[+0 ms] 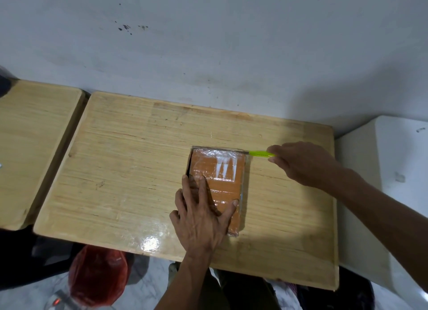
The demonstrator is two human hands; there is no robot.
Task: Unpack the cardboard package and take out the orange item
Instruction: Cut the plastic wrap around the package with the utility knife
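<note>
A flat cardboard package (222,180), orange-brown and wrapped in clear shiny tape, lies on the wooden table (129,161) right of centre. My left hand (200,217) presses flat on its near left part, fingers spread. My right hand (303,163) holds a lime-green cutter (259,153) whose tip touches the package's far right corner. No orange item shows apart from the package's own face.
A second wooden table (34,136) stands at the left. A white box-like surface (393,170) sits at the right. Below the table's front edge lies a red mesh bag (97,277). A stained white wall runs behind.
</note>
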